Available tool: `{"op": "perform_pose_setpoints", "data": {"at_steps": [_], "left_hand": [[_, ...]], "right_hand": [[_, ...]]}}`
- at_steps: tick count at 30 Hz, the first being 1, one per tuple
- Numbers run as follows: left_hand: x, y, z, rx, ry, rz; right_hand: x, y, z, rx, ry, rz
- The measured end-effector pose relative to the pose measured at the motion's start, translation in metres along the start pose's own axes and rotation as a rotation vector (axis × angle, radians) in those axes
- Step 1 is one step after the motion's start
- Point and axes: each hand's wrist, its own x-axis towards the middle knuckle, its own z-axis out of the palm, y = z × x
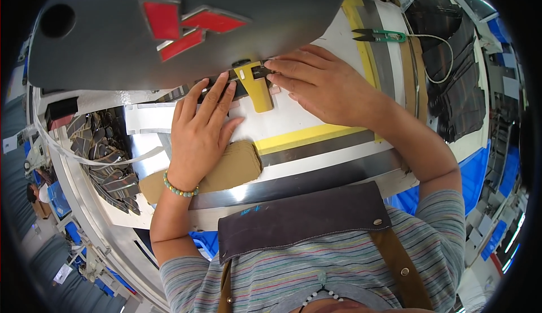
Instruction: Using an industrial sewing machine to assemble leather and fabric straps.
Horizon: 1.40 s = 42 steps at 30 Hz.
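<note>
My left hand (203,121) lies palm down with its fingers spread, the fingertips pressing on a narrow dark striped fabric piece (240,89). That piece runs under a yellow part (259,90) below the dark head of a sewing machine (113,53). On the other side of the yellow part, my right hand (327,84) rests with fingers stretched out, its fingertips at the fabric. The machine head hides the fabric's far side. A bead bracelet circles my left wrist.
Tan flat pieces (240,169) lie stacked beside my left wrist. Green thread snips (384,36) are at the right, near a pale cord. Striped fabric pieces pile up at left (104,158) and right (460,87). Yellow tape (305,138) borders the white work surface.
</note>
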Motion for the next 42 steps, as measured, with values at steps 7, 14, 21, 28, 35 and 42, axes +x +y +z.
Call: {"op": "perform_pose_setpoints", "data": {"at_steps": [7, 14, 21, 28, 35, 42], "left_hand": [[0.0, 0.0, 0.001, 0.004, -0.004, 0.003], [-0.001, 0.001, 0.0, -0.009, -0.02, 0.001], [0.001, 0.002, 0.0, -0.029, -0.011, -0.006], [0.002, 0.002, 0.001, -0.015, -0.027, 0.009], [0.0, 0.0, 0.003, -0.013, -0.01, 0.017], [-0.001, -0.002, 0.005, -0.069, 0.046, 0.015]], "right_hand": [[0.001, -0.001, -0.003, 0.034, -0.012, 0.017], [0.002, -0.001, -0.004, 0.014, -0.001, 0.002], [0.002, 0.0, -0.005, -0.01, -0.014, -0.006], [0.001, 0.002, -0.002, 0.003, 0.008, 0.006], [0.002, 0.005, -0.009, 0.034, 0.045, -0.011], [0.002, 0.011, -0.014, 0.089, 0.181, 0.057]]}}
